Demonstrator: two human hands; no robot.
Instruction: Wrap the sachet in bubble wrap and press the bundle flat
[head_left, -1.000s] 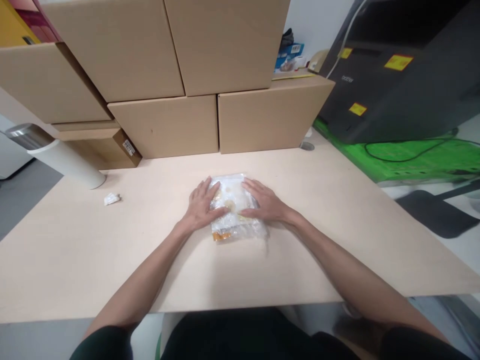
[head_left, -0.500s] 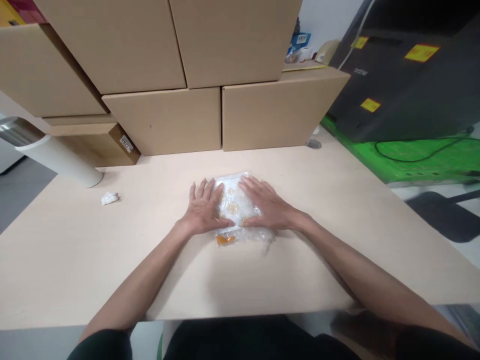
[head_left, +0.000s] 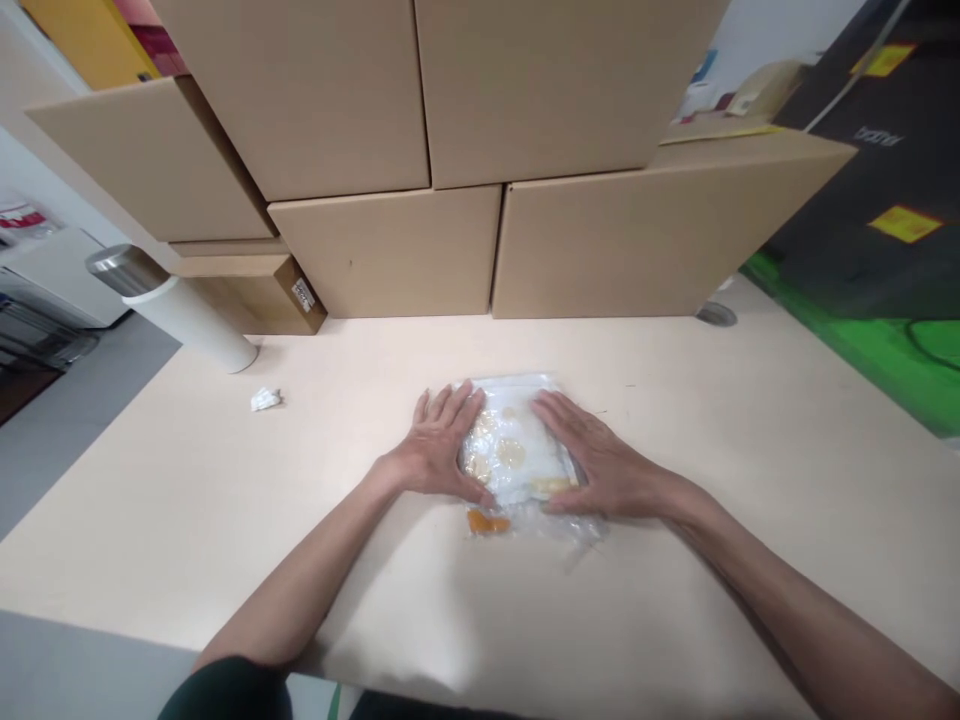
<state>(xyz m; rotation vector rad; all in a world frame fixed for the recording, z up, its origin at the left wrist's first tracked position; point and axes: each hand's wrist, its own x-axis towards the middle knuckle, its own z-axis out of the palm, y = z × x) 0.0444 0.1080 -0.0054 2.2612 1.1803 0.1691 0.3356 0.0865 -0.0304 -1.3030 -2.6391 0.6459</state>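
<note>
A flat white packet with pale yellow round spots (head_left: 512, 453) lies on the table in clear, shiny plastic wrapping. Loose plastic film (head_left: 559, 522) sticks out along its near side, beside a small orange patch (head_left: 487, 522). My left hand (head_left: 442, 445) rests on the packet's left edge, fingers stretched out and thumb at the near corner. On the right edge lies my right hand (head_left: 592, 455), palm down, its fingers extended and its thumb apart. Neither hand is closed around the packet. What the packet contains is not clear through the glossy film.
Stacked cardboard boxes (head_left: 382, 255) wall off the table's back. A white bottle with a steel cap (head_left: 191, 320) stands at the left, near a crumpled white scrap (head_left: 266, 399). A small brown box (head_left: 259, 290) sits behind it. A dark machine (head_left: 862, 240) is beyond the right side.
The view has turned to the left, so everything sits farther right in the picture. My hands have spread slightly apart, and more of the packet shows between them.
</note>
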